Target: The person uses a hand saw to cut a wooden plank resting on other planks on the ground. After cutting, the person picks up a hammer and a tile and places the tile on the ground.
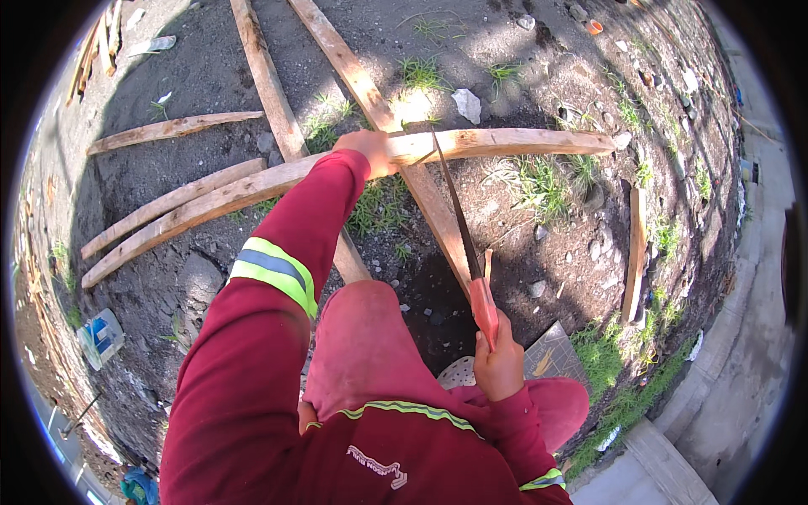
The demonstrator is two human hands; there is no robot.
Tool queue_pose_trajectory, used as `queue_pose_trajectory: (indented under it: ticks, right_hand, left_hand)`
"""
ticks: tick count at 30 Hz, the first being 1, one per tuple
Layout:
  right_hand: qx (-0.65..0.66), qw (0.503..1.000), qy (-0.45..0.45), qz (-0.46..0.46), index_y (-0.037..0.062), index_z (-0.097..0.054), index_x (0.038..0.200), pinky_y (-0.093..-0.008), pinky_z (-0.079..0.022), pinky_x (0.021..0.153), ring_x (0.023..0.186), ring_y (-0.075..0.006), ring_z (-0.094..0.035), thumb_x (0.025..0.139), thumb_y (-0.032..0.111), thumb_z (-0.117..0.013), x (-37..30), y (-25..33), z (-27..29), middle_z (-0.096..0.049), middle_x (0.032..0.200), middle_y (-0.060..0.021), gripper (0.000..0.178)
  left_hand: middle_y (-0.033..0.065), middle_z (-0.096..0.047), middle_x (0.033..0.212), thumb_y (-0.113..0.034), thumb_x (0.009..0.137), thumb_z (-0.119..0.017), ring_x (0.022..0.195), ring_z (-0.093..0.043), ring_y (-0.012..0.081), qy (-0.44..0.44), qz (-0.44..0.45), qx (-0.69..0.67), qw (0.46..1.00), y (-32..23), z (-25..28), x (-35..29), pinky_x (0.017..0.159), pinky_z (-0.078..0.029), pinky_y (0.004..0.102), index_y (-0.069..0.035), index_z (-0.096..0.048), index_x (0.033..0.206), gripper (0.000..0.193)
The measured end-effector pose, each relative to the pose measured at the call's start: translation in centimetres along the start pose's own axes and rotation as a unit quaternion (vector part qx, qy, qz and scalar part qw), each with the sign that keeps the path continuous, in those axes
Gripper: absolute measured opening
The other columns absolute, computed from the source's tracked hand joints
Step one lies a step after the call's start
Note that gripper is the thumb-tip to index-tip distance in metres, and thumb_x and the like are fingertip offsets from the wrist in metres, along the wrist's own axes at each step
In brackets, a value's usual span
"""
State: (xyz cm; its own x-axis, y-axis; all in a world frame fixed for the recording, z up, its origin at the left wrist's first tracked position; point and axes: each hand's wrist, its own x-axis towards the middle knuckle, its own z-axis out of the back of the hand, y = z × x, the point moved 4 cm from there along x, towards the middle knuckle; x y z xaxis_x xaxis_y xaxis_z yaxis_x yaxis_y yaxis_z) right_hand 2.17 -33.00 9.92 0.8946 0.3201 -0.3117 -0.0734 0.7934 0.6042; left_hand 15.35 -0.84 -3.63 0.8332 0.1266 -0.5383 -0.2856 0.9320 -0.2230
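Note:
A long wooden beam point(522, 143) lies crosswise in front of me, over two planks on the ground, a left plank point(268, 88) and a right plank point(439, 220). My left hand point(370, 151) is closed over the top of the beam, near where it crosses the right plank. In my right hand point(501, 362) is the reddish handle of a handsaw point(455, 206), fingers wrapped around it. The dark blade points away from me, and its narrow end lies across the beam just right of my left hand. How deep the teeth sit cannot be made out.
Shorter wood pieces lie at the left point(172, 130) and right point(635, 252). A white stone point(466, 106) and grass tufts sit around the beam. A clear plastic container point(101, 338) stands at lower left; a grey tile point(555, 358) is beside my right hand. Concrete paving point(749, 295) runs along the right.

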Motion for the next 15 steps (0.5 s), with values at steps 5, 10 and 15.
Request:
queue_pose_trajectory:
  ticks: [5, 10, 15]
  right_hand:
    - [-0.053, 0.997, -0.04, 0.039, 0.0073, -0.051, 0.121, -0.0539, -0.05, 0.068, 0.078, -0.0476, -0.063, 0.088, 0.015, -0.058, 8.5, 0.5, -3.3, -0.066, 0.085, -0.0258, 0.035]
    - [-0.049, 0.995, 0.027, -0.081, 0.0057, -0.052, 0.121, -0.05, -0.051, 0.074, 0.085, -0.0465, -0.064, 0.088, 0.013, -0.058, 3.5, 0.2, -1.7, -0.066, 0.089, -0.027, 0.034]
    - [-0.015, 0.999, -0.033, -0.016, 0.0072, -0.05, 0.122, -0.0533, -0.051, 0.073, 0.082, -0.0476, -0.063, 0.088, 0.014, -0.058, 1.5, -0.1, -0.7, -0.065, 0.089, -0.0282, 0.035]
  left_hand:
    - [0.0149, -0.071, 0.1, -0.05, 0.073, -0.072, 0.094, -0.068, 0.0322, 0.0, 0.001, -0.011, 1.0, 0.0, 0.3, 0.3, 0.084, -0.053, 0.0421, -0.008, -0.066, 0.112, 0.058]
    - [0.0151, -0.07, 0.102, -0.051, 0.073, -0.071, 0.095, -0.068, 0.0324, -0.02, -0.003, -0.003, 1.0, 0.2, 0.3, 0.4, 0.084, -0.053, 0.0425, -0.008, -0.065, 0.113, 0.059]
    - [0.0155, -0.07, 0.102, -0.052, 0.073, -0.07, 0.095, -0.068, 0.0333, -0.009, 0.004, 0.011, 1.0, -0.1, -0.1, -0.1, 0.083, -0.054, 0.0417, -0.008, -0.065, 0.114, 0.06]
